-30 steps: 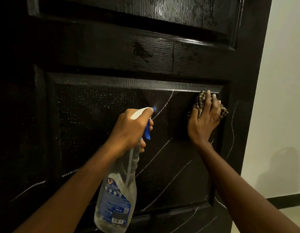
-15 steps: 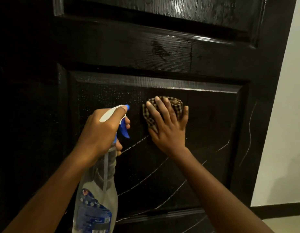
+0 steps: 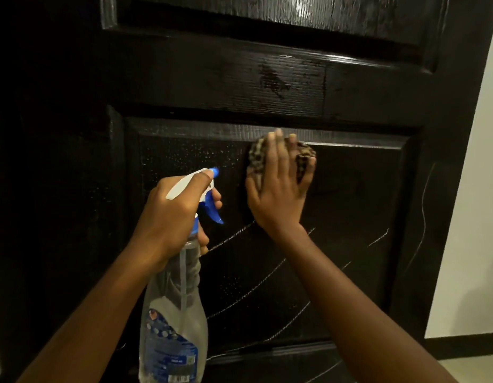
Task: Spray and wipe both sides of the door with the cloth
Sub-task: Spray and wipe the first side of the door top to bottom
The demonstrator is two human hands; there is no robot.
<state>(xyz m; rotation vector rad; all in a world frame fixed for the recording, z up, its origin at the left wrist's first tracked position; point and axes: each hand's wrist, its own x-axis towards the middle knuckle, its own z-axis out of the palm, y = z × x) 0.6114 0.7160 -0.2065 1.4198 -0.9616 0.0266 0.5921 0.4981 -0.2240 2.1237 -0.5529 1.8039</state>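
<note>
At the top edge of the lower recessed panel of the dark door [image 3: 295, 78], a checked cloth [image 3: 304, 156] is pressed against the wood by the right hand [image 3: 278, 189]. Its fingers [image 3: 275, 150] are spread and laid nearly straight over the bunched fabric, not curled round it.

To the left and nearer, a spray bottle [image 3: 173, 327] is gripped at the neck by the left hand [image 3: 170, 217]. The fingers are closed round it, the forefinger is laid along the white head, and the nozzle is aimed at the panel.

Fine droplets [image 3: 184, 156] are seen on the upper left of the panel, which is judged to be sprayed but not yet wiped. Thin white lines [image 3: 267, 288] are seen across the lower part of the panel and on the right stile, so that area is judged unwiped. The rail and the panel above are seen to shine as if wet, though whether they are finished cannot be told.

This face is therefore judged partly done. The other side of the door is hidden and is taken as wholly left to do. A pale wall [image 3: 475, 217] is seen at the right.
</note>
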